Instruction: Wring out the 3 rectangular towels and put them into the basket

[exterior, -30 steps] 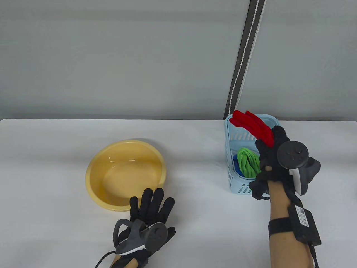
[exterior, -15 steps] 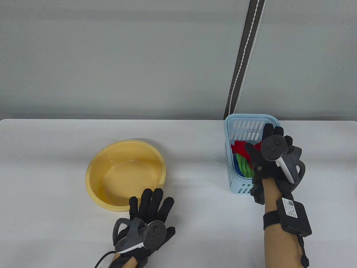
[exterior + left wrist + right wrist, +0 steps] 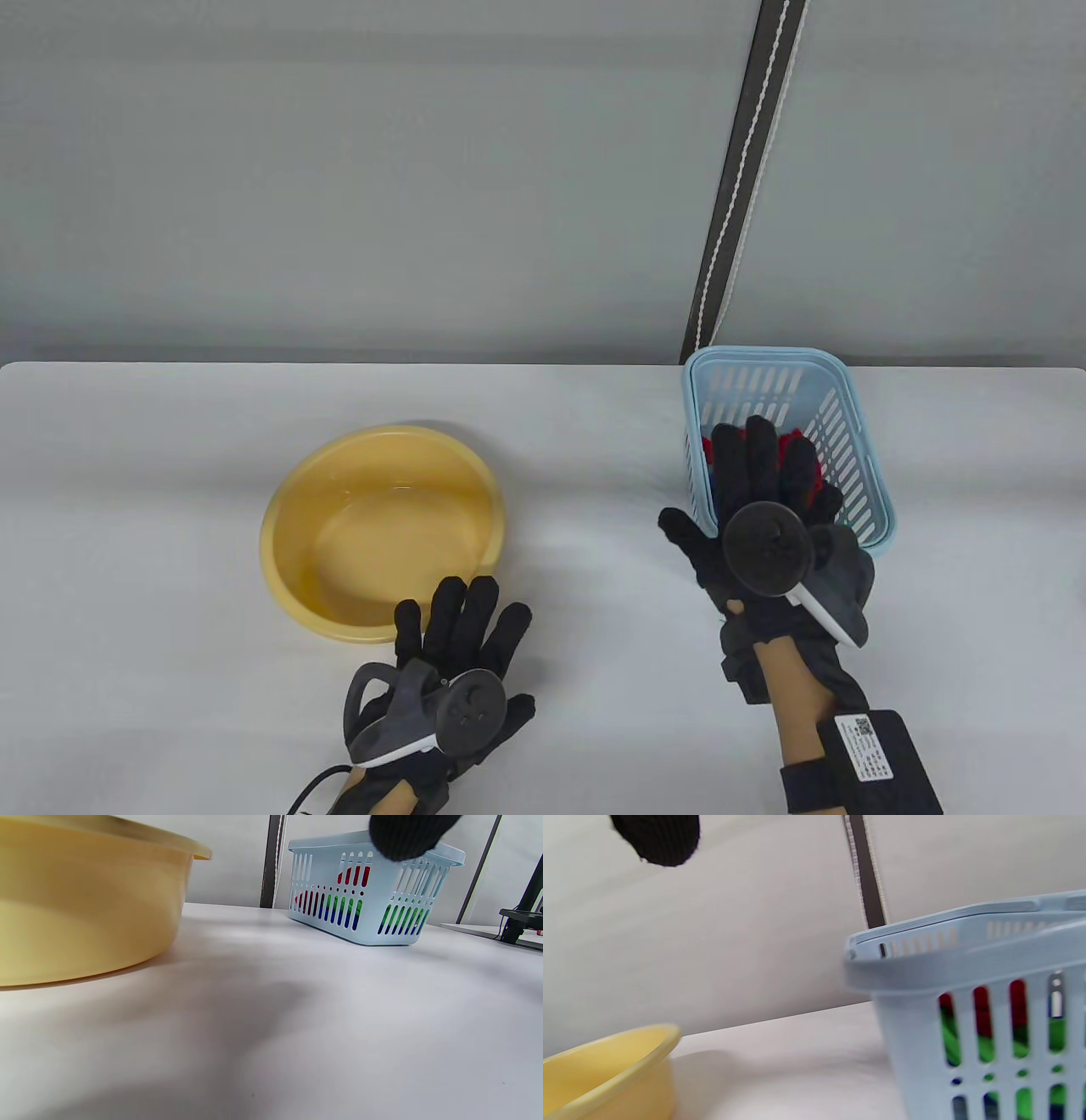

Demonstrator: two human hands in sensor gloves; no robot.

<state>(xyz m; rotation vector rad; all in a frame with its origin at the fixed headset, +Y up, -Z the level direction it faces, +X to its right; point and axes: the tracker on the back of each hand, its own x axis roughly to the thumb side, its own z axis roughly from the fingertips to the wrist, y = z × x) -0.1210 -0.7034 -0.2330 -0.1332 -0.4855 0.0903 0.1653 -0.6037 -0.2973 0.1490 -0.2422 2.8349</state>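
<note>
The right hand (image 3: 755,531) holds nothing: its fingers are straight and spread, palm down, hovering over the near end of the basket (image 3: 857,450), fingertips above the red towel (image 3: 797,441). The thumb sticks out to the left, past the basket's left wall. The forearm comes up from the bottom edge of the table view, leaning a little left.

The left hand (image 3: 454,654) lies flat on the table (image 3: 170,594), fingers straight and slightly fanned, gripping nothing, fingertips just beside the near rim of the bowl (image 3: 382,526).

The basket stands upright at the right rear of the table, its long axis running front to back, its far end close to the table's back edge. Through its slots in the left wrist view, the red towel (image 3: 352,876) shows on top, the green towel (image 3: 339,906) below it, and the blue towel (image 3: 335,918) lowest. How the towels are laid lengthwise cannot be told.

Between bowl and basket runs a wide bare strip of table; more bare table lies left of the bowl and in front of the basket. Behind the table hangs a grey curtain (image 3: 339,170).
</note>
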